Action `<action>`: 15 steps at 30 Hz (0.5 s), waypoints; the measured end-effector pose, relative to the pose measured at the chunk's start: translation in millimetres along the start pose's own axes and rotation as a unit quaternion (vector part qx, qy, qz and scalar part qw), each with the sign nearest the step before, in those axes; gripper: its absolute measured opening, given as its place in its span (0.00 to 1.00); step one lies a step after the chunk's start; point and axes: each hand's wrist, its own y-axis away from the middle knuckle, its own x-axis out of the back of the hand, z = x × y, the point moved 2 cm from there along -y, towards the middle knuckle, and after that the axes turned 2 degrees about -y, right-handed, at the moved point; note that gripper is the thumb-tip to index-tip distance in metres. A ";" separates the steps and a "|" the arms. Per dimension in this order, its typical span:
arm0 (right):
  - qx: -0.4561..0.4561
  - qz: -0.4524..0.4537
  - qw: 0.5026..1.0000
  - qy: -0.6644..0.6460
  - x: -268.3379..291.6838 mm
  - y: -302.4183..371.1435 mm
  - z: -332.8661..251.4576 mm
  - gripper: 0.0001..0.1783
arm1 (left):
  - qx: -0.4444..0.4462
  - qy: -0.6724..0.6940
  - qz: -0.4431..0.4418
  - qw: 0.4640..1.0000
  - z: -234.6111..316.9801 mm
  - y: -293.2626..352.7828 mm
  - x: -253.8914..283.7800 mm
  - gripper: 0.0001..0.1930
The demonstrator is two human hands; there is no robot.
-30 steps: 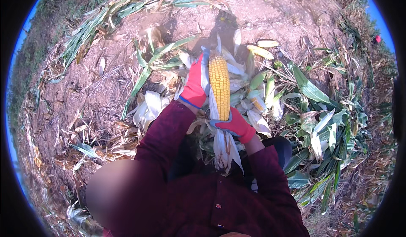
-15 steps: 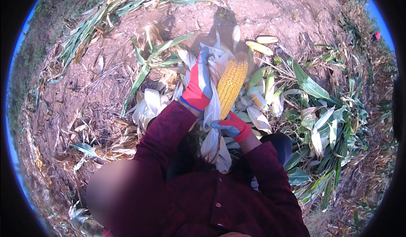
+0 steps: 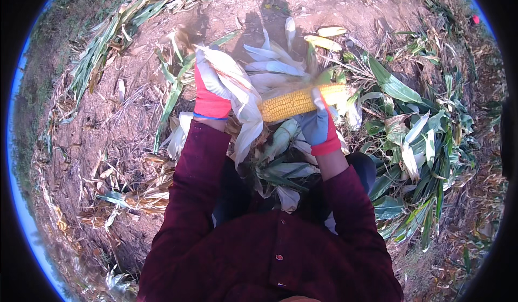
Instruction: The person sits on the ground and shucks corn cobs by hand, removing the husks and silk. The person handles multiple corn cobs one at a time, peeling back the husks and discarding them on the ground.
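A bare yellow corn cob [image 3: 288, 105] lies almost level across my front, its tip to the right. Around its right half closes my right hand [image 3: 318, 123], in a red and grey glove, thumb over the kernels. My left hand [image 3: 212, 93], gloved alike, grips the pale husk [image 3: 237, 89] pulled back from the cob's left end. The husk still seems joined there and hangs down in front. The left fingers are partly hidden by the husk leaves. Beneath the cob, a husk-covered ear [image 3: 281, 138] rests in the pile between my legs.
Two husked yellow cobs [image 3: 324, 43] lie on the bare soil beyond my right hand. Loose pale husks [image 3: 275, 59] are heaped just ahead. Green stalks and leaves [image 3: 415, 156] pile up on the right. A long row of cut stalks [image 3: 129, 24] curves along the far left.
The cob has turned from upright to nearly level. My left hand has moved left, drawing the husk away from it. My right hand has shifted up along the cob.
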 end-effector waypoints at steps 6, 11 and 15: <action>0.033 0.026 0.997 -0.060 -1.5 -0.4 -31.6 0.29 | -0.089 -0.071 0.202 0.973 48.3 -20.3 48.3 0.23; 0.070 0.034 0.997 0.001 -14.0 9.0 -44.3 0.24 | -0.033 -0.006 0.079 0.996 42.4 -25.7 68.5 0.21; 0.122 0.118 0.985 -0.012 11.2 4.7 -65.4 0.22 | -0.012 -0.082 0.288 0.954 11.5 -18.2 1.8 0.21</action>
